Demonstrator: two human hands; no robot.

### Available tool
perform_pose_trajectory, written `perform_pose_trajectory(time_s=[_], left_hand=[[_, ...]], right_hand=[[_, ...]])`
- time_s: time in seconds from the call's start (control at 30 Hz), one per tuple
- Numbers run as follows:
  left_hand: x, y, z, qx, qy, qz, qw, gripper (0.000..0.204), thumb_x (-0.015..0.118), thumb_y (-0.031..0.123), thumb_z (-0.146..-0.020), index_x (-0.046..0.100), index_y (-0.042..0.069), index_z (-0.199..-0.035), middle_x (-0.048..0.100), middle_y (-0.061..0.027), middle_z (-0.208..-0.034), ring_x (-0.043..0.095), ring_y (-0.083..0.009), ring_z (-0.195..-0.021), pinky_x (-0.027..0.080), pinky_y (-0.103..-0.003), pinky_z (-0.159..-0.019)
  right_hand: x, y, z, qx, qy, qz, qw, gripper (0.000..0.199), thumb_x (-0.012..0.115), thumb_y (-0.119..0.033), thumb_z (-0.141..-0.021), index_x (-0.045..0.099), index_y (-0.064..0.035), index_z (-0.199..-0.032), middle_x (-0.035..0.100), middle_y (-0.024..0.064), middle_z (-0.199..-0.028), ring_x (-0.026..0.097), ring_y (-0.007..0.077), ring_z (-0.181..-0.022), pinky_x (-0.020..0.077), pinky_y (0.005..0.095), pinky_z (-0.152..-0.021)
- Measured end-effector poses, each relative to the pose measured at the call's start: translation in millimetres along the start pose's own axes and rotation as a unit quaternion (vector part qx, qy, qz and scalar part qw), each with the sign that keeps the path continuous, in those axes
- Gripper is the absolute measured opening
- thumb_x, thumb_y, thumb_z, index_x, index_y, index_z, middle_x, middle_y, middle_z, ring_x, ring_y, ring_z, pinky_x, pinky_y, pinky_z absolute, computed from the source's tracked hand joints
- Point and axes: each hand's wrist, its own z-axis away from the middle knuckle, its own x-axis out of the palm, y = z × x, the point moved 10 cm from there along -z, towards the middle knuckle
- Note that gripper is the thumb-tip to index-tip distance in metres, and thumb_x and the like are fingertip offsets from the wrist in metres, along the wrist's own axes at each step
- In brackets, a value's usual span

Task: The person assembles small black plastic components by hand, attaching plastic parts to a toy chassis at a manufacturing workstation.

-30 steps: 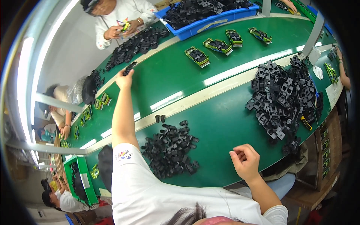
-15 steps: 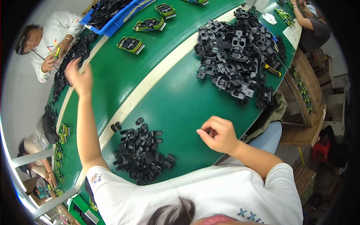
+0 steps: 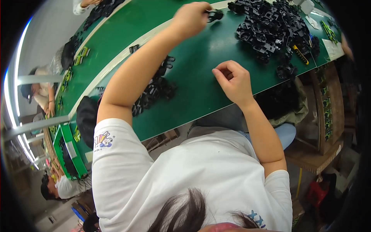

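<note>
My left hand (image 3: 191, 19) is stretched across the green table, its fingers closed on a dark plastic part (image 3: 215, 15). Motion blurs this part a little, and its exact kind is hard to make out. Just right of it lies a large heap of black moulded plastic parts (image 3: 266, 31). Above the near side of the table, my right hand (image 3: 236, 81) is curled with thumb and fingers close together, and nothing shows in it. A smaller heap of black parts (image 3: 156, 92) lies at the left, partly hidden behind my left arm.
A yellow-and-black handled tool (image 3: 300, 55) lies at the big heap's edge. A pale strip (image 3: 112, 65) runs along the table (image 3: 197, 85). Green-and-black assemblies (image 3: 81, 56) stand along the far left. A green bin (image 3: 75, 150) is at the lower left, a wooden rack (image 3: 332, 100) at the right.
My left hand has come from the far left over to the big heap's side and now grips a black part. My right hand stays curled. The whole view has shifted, with the table higher.
</note>
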Motion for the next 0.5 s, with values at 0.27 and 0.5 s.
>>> perform_pose_trajectory(time_s=[0.27, 0.5], left_hand=[[-98, -66, 116, -0.241, 0.115, 0.188, 0.945, 0.019, 0.072, 0.012, -0.079, 0.066, 0.002, -0.094, 0.066, -0.005, -0.083, 0.061, -0.0126, -0.074, 0.05, -0.027, -0.066], [-63, -65, 101, -0.21, -0.035, 0.19, 0.958, 0.026, 0.063, 0.021, -0.09, 0.066, 0.005, -0.11, 0.063, 0.0018, -0.09, 0.054, -0.0053, -0.078, 0.045, -0.02, -0.072]], right_hand=[[74, -82, 25, -0.282, -0.083, 0.06, 0.954, 0.008, 0.069, -0.006, -0.072, 0.065, -0.0047, -0.079, 0.065, 0.0057, -0.086, 0.062, 0.0227, -0.082, 0.0492, 0.032, -0.07], [100, -65, 28, -0.24, -0.174, 0.095, 0.95, 0.013, 0.07, -0.003, -0.073, 0.068, -0.004, -0.086, 0.064, 0.0069, -0.09, 0.061, 0.0235, -0.083, 0.0498, 0.0319, -0.071]])
